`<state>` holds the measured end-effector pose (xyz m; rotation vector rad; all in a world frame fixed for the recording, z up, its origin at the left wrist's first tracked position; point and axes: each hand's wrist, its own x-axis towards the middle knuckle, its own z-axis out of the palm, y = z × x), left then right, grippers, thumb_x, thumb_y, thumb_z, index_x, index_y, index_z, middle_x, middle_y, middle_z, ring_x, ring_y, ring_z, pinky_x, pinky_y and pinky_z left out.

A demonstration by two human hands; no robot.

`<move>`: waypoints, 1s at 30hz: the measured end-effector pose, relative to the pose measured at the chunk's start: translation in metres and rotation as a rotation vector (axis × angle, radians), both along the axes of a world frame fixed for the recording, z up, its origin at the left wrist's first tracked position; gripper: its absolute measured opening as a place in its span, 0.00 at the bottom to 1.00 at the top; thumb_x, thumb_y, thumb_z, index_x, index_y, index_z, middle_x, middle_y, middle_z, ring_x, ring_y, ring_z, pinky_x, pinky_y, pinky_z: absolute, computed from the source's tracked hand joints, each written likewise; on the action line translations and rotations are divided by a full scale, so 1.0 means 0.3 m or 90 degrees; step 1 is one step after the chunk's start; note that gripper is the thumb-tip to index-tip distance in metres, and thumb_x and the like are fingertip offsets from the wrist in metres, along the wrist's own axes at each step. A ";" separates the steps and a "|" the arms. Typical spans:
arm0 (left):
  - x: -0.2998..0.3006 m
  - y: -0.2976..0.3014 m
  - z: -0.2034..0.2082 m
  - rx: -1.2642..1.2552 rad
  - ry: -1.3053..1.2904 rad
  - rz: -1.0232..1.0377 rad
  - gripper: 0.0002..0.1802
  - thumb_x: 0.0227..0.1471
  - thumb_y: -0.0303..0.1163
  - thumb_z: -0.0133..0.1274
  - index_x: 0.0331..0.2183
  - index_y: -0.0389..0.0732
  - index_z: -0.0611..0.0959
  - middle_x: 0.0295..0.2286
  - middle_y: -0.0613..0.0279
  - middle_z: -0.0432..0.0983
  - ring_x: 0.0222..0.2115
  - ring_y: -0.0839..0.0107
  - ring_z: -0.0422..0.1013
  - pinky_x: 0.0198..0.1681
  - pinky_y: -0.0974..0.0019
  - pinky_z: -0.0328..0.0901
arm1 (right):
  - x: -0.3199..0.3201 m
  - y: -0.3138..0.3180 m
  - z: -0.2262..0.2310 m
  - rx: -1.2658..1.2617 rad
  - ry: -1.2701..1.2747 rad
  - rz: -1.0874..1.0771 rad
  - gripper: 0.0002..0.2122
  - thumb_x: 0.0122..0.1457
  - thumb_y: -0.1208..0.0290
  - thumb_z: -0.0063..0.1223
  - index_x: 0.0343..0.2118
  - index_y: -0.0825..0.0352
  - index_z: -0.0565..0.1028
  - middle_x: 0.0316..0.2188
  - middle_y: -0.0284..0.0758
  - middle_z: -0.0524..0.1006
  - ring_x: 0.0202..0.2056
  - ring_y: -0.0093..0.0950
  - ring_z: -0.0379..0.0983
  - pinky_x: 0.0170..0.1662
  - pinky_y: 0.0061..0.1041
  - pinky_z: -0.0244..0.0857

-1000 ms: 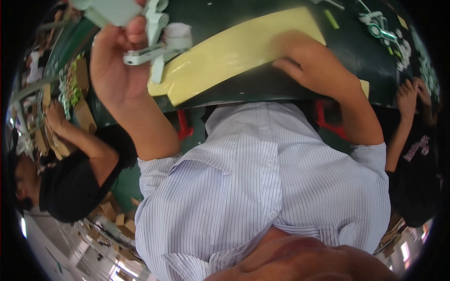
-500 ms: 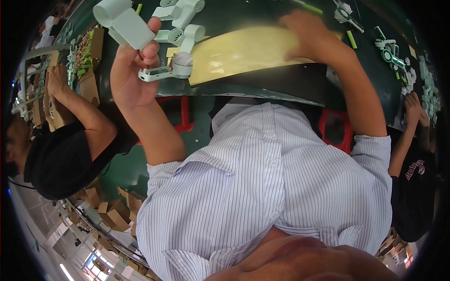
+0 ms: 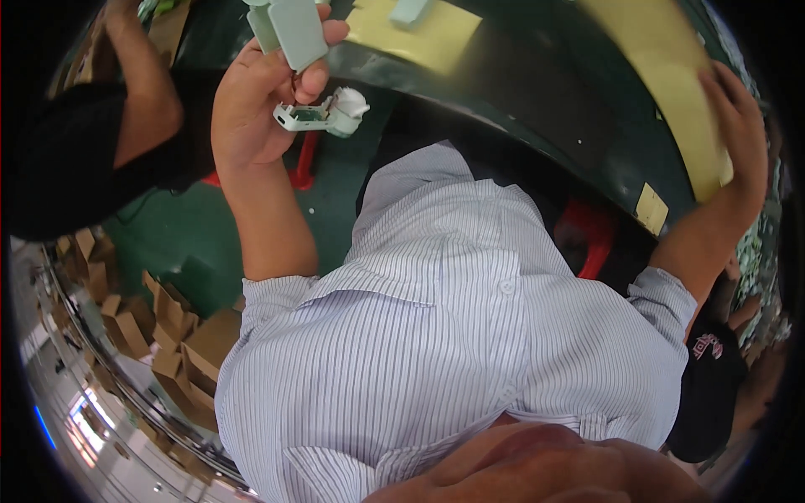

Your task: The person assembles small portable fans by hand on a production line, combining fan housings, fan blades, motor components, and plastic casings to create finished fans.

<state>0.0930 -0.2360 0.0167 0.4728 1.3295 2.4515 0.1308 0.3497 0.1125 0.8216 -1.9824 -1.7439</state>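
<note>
My left hand is raised near the table's front edge, closed around a pale green plastic housing with a flat, rounded panel. Below its fingers hangs a smaller pale green bracket with a rounded white end; thin wires seem to join it to the housing. Far to the right, my right hand grips the edge of a long yellow sheet, which is smeared by motion. The thumb's hold on the sheet is hidden.
Another yellow sheet lies on the dark green table, with a pale green part on it. A small yellow card sits at the front edge. Co-workers sit at both sides; open cardboard boxes stand behind left.
The long yellow sheet has swung from the table's middle to the far right with my right hand. My left hand still holds the housing. The view has turned.
</note>
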 end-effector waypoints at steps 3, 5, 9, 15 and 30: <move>0.111 -0.070 -0.018 -0.024 -0.002 0.004 0.27 0.53 0.27 0.48 0.53 0.26 0.66 0.45 0.45 0.73 0.22 0.79 0.64 0.23 0.81 0.61 | 0.000 -0.169 0.025 0.997 0.304 0.217 0.17 0.61 0.70 0.54 0.50 0.72 0.73 0.39 0.32 0.78 0.40 0.19 0.73 0.43 0.16 0.65; 0.183 -0.107 -0.017 -0.039 -0.021 0.020 0.25 0.53 0.25 0.47 0.52 0.27 0.68 0.45 0.45 0.74 0.20 0.79 0.64 0.23 0.81 0.61 | 0.049 -0.425 0.026 1.982 0.347 0.186 0.16 0.61 0.71 0.54 0.49 0.73 0.74 0.39 0.33 0.78 0.39 0.19 0.74 0.42 0.15 0.65; 0.322 -0.166 -0.040 -0.130 -0.061 0.106 0.20 0.50 0.20 0.46 0.48 0.28 0.74 0.42 0.43 0.76 0.19 0.79 0.71 0.24 0.79 0.66 | 0.104 -0.572 -0.018 2.345 0.505 -0.077 0.13 0.61 0.74 0.52 0.48 0.74 0.74 0.40 0.34 0.78 0.39 0.21 0.74 0.42 0.16 0.66; 0.505 -0.148 -0.173 -0.170 -0.147 -0.079 0.21 0.48 0.18 0.48 0.48 0.28 0.75 0.39 0.48 0.78 0.25 0.75 0.77 0.28 0.75 0.74 | 0.105 -0.718 -0.104 2.339 0.587 0.026 0.12 0.62 0.74 0.51 0.46 0.73 0.75 0.38 0.34 0.78 0.39 0.20 0.73 0.42 0.16 0.65; 0.489 0.037 -0.190 -0.093 0.012 -0.169 0.18 0.47 0.25 0.49 0.43 0.30 0.78 0.35 0.49 0.80 0.28 0.72 0.78 0.33 0.71 0.72 | 0.043 -0.908 -0.247 2.216 1.282 0.701 0.08 0.59 0.74 0.48 0.35 0.74 0.73 0.29 0.31 0.74 0.32 0.20 0.67 0.37 0.20 0.61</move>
